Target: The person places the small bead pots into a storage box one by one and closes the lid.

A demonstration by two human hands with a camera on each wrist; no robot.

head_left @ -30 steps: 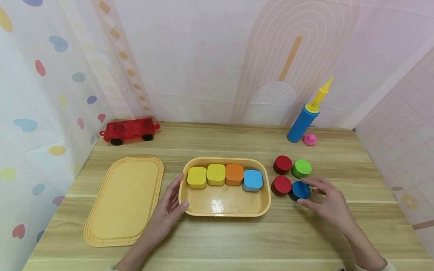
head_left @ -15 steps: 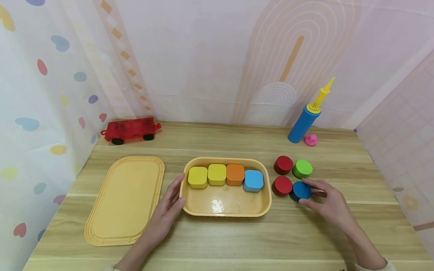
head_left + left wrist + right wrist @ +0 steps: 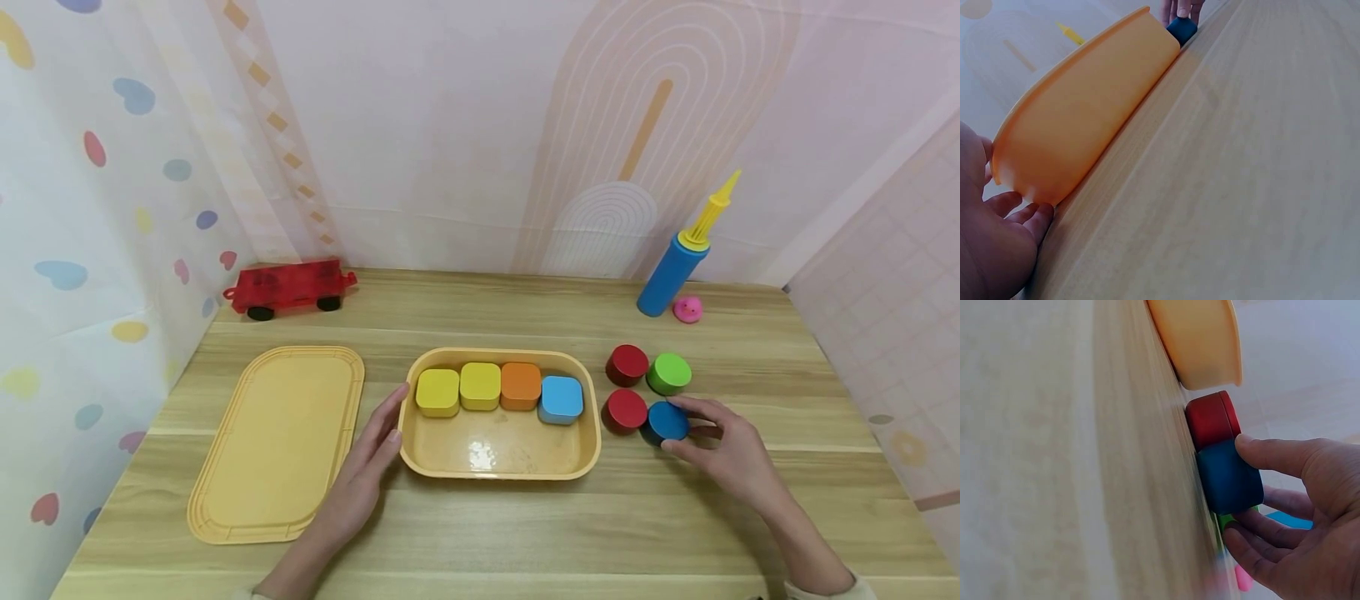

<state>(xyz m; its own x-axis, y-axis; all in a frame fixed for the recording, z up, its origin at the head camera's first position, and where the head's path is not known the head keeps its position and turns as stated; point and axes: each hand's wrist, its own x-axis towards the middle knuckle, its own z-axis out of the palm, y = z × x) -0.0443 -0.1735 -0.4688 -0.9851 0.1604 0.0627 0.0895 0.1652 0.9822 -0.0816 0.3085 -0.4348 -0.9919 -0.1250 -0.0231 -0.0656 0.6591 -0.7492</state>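
My right hand (image 3: pixel 723 450) pinches a dark blue round block (image 3: pixel 1230 478) between thumb and fingers; the block stands on the table. Touching or almost touching it is a red round block (image 3: pixel 625 411). Another red round block (image 3: pixel 627 365) and a green one (image 3: pixel 669 373) sit just behind. My left hand (image 3: pixel 365 475) rests its fingers against the left end of a pale orange tub (image 3: pixel 495 477), thumb outside the rim. Along the tub's back wall stand two yellow square blocks (image 3: pixel 437 392), an orange one (image 3: pixel 521 385) and a light blue one (image 3: pixel 560 398).
A flat yellow-orange lid (image 3: pixel 277 442) lies left of the tub. Toward the back left is a red toy wagon (image 3: pixel 288 287). A blue and yellow hand pump (image 3: pixel 670 273) leans upright at the back right beside a pink rubber duck (image 3: pixel 687 309). Curtains enclose the table.
My left thumb has drawn back from over the tub's rim to outside it. The right hand keeps its place at the dark blue block. The blocks look unmoved.
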